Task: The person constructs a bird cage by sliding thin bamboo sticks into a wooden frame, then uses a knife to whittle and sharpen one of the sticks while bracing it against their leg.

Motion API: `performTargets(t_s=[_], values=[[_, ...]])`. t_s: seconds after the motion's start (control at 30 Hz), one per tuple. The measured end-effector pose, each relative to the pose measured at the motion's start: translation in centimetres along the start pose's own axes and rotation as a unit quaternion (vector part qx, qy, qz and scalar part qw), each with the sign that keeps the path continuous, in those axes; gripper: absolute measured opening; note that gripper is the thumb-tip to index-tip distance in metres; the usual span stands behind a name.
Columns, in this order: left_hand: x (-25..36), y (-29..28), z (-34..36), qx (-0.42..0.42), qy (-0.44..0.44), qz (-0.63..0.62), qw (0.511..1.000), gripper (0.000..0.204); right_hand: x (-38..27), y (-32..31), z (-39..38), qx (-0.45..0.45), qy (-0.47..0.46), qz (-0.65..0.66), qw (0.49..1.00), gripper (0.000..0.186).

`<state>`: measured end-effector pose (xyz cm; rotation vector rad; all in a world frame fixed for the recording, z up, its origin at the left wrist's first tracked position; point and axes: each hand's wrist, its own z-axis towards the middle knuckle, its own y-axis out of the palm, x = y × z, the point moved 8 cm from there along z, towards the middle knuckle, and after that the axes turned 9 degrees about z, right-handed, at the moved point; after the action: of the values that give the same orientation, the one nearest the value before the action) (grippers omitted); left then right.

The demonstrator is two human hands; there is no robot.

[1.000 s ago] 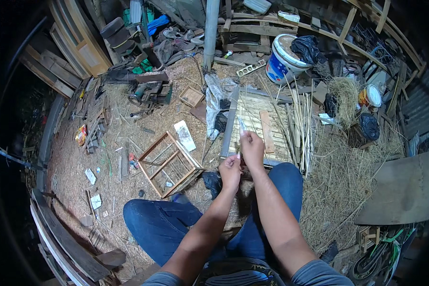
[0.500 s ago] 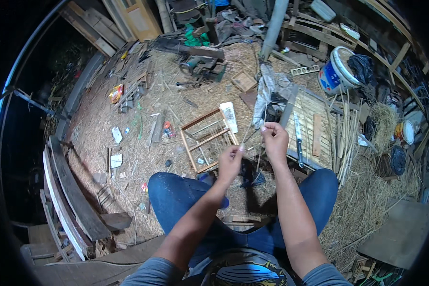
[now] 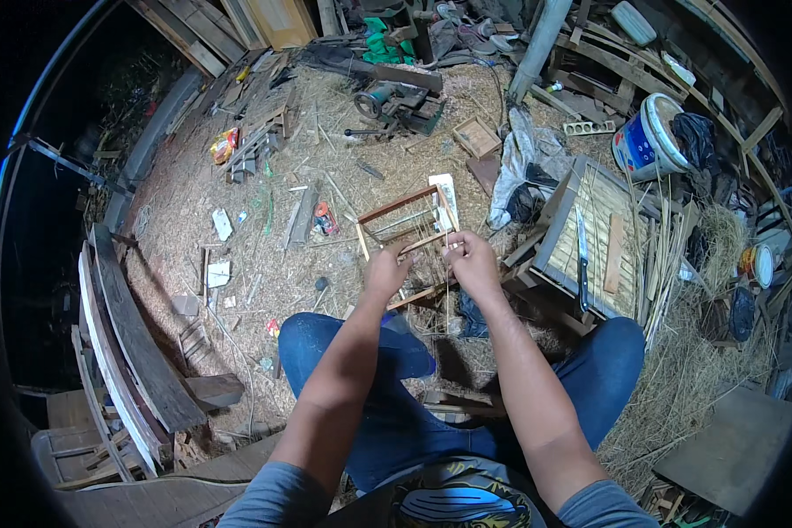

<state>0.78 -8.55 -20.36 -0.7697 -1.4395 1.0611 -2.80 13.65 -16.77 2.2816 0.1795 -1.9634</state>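
Note:
On the shavings in front of my knees stands a small wooden frame with thin bars, like a cage (image 3: 402, 203). My left hand (image 3: 387, 274) is over its near left part, fingers pinched together. Beside it my right hand (image 3: 473, 267) is closed, thumb and fingertips together near the frame's middle rail. A thin pale strip shows at the right fingers; it is too fine to follow against the bars. What the left fingertips pinch is hidden. To the right, a knife (image 3: 582, 261) and a flat wooden strip (image 3: 613, 253) lie on a slatted bench top (image 3: 594, 198).
Long thin sticks (image 3: 664, 255) lean along the bench's right side. Behind it stands a white and blue bucket (image 3: 649, 145). A shallow wooden box (image 3: 477, 138) and a grey cloth (image 3: 517, 167) lie beyond the frame. Curved planks (image 3: 141, 343) rest at the left.
Both hands have come down over the wooden frame, the left moving leftward. The strip held up between them before no longer stands out. The view has shifted slightly.

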Motion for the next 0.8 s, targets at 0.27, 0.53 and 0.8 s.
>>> performTargets(t_s=[0.27,0.53,0.8], values=[[1.5,-1.0,0.8,0.001,0.043,-0.021,0.999,0.03,0.4,-0.2,-1.1,-0.016,0.0,-0.044,0.999,0.015],[1.2,-1.9,0.8,-0.086,-0.02,-0.15,0.985,0.035,-1.3,-1.2,-3.3,-0.042,0.002,-0.118,0.992,0.011],[0.1,2.3,0.3,-0.17,0.011,-0.207,0.963,0.033,-2.4,0.2,-3.5,-0.106,0.03,-0.317,0.942,0.013]])
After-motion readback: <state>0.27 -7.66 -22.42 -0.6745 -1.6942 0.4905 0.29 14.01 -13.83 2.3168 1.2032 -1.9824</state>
